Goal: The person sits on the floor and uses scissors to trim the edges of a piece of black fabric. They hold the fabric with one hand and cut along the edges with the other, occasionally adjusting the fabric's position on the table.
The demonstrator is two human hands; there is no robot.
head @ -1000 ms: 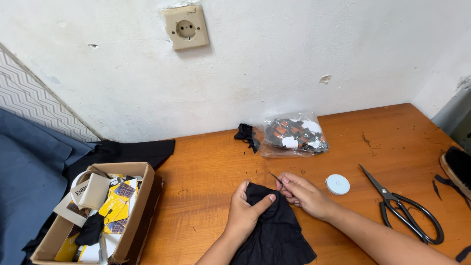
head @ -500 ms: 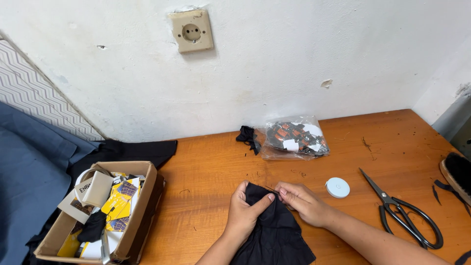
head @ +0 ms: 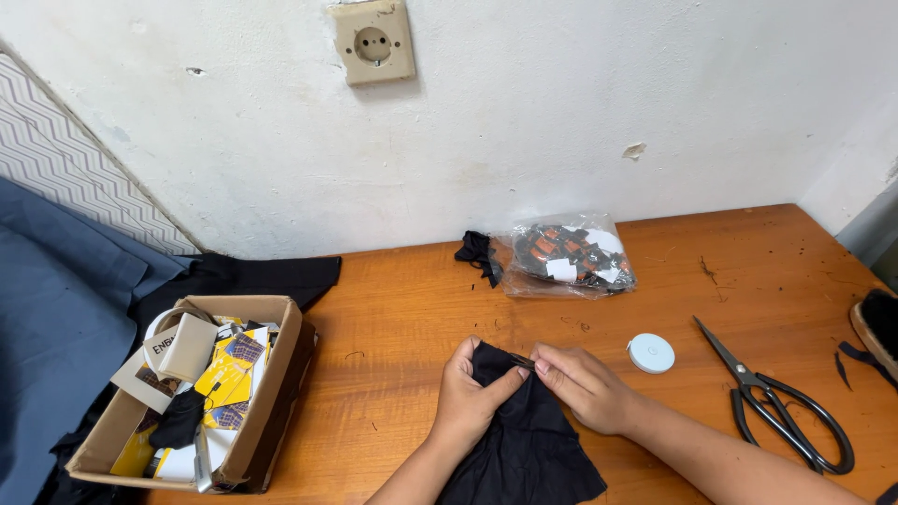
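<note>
A piece of black cloth lies on the wooden table near its front edge. My left hand pinches the cloth's upper edge from the left, thumb on top. From the right, my right hand meets it, fingertips closed on a thin dark strip or tag at the same edge. The two hands touch at the fingertips over the top of the cloth.
Black scissors lie to the right, a small round white disc beside my right hand. A clear plastic bag of small parts and a black scrap sit by the wall. An open cardboard box of tags stands left, blue cloth beyond.
The view has shifted slightly downward. Both hands stay on the cloth's top edge; my right fingertips have drawn closer to the left thumb.
</note>
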